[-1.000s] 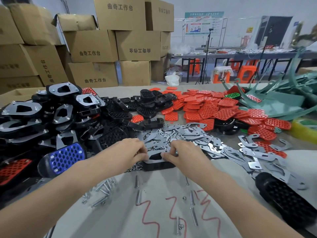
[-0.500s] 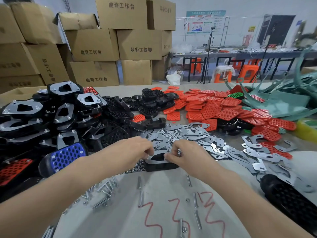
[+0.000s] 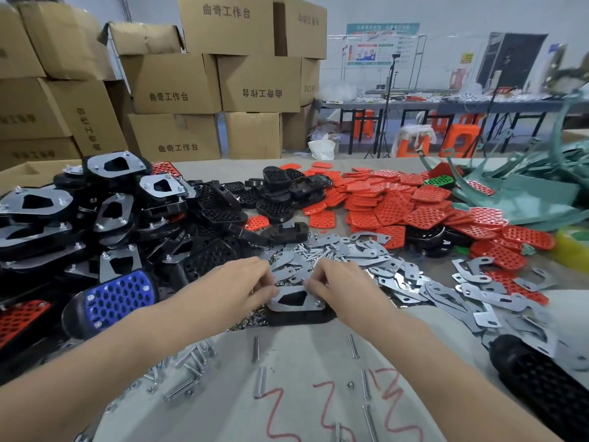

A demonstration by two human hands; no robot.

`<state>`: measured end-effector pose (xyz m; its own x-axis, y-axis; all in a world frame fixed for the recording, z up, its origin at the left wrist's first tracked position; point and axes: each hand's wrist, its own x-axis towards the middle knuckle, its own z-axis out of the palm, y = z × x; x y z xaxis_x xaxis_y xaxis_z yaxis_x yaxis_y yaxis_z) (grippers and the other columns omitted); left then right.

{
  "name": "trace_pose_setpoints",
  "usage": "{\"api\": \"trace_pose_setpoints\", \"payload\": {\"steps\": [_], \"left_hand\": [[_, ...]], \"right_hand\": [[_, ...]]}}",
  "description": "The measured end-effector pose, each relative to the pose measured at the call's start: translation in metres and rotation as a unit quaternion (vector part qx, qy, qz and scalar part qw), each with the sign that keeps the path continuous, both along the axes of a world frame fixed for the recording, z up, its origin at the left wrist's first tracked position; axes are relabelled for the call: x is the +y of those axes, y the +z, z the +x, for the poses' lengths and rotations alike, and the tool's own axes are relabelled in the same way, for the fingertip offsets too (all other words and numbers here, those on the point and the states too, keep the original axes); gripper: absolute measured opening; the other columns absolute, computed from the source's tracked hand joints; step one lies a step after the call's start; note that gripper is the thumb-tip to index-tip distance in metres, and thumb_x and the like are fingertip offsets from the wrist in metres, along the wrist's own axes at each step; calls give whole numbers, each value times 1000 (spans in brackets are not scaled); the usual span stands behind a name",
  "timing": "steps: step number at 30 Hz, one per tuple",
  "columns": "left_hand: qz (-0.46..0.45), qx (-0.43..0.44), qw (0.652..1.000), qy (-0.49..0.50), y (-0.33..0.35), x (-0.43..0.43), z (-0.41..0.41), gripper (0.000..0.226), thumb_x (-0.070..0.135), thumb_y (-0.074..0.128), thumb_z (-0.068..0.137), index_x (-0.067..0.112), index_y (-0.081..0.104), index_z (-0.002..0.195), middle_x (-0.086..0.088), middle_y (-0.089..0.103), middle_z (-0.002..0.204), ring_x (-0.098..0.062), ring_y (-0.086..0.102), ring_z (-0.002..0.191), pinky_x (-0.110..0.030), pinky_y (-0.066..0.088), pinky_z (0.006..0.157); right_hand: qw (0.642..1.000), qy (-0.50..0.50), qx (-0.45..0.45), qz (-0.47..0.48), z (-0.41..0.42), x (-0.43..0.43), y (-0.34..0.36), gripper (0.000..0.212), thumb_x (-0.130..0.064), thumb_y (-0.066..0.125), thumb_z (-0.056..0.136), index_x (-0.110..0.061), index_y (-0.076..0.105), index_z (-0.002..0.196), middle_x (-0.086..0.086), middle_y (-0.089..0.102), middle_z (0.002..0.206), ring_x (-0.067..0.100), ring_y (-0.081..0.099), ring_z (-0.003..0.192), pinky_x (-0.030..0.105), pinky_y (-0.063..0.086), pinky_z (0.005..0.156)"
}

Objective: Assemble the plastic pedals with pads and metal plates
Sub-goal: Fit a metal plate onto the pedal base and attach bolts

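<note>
step: I'd say seating the plate (image 3: pixel 311 303) on the pedal (image 3: pixel 302 318), mid counter (image 3: pixel 306 365) | hands: left hand (image 3: pixel 239 287) and right hand (image 3: pixel 345 287) both pinch the plate's far corners | next: probably line up holes, then drop bolts (image 3: pixel 256 344) in

Factory assembly workshop with warehouse storage. Printed cardboard cartons (image 3: pixel 172 81) stacked from 10 to 12 o'clock. On the worktable (image 3: pixel 302 362), bulk heaps: black pedals (image 3: pixel 95 218) at 9, orange pads (image 3: pixel 398 205) at 2, metal plates (image 3: pixel 478 295) at 4, loose bolts (image 3: pixel 185 387) at 7. Further benches (image 3: pixel 414 105) and orange stools (image 3: pixel 459 138) at 1.
</note>
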<state>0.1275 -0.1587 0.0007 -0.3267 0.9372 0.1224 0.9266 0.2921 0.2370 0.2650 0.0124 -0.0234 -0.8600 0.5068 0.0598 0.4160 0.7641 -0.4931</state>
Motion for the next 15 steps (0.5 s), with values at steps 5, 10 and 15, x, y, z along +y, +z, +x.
{"api": "trace_pose_setpoints", "payload": {"steps": [5,10,15], "left_hand": [[-29,-23,999,29,0,1,6,19,45,51,101,30,54,89,16,58,86,-1,52,77,-21,37,68],[-107,53,993,12,11,8,6,15,41,45,105,30,55,105,15,54,104,-8,53,96,-29,45,89],[-130,151,977,-74,8,11,-4,16,18,48,105,31,53,114,21,45,104,-6,47,107,-19,34,81]], "right_hand": [[996,7,-33,88,-8,-1,-1,24,-26,51,104,-16,42,85,2,55,82,27,51,81,35,32,64],[987,-4,-57,147,-20,-6,-5,33,-21,49,104,-16,29,78,2,49,82,32,53,84,36,37,66],[976,-3,-113,188,-25,-6,2,12,-20,46,104,-14,47,93,8,53,97,34,60,95,37,38,68]]}}
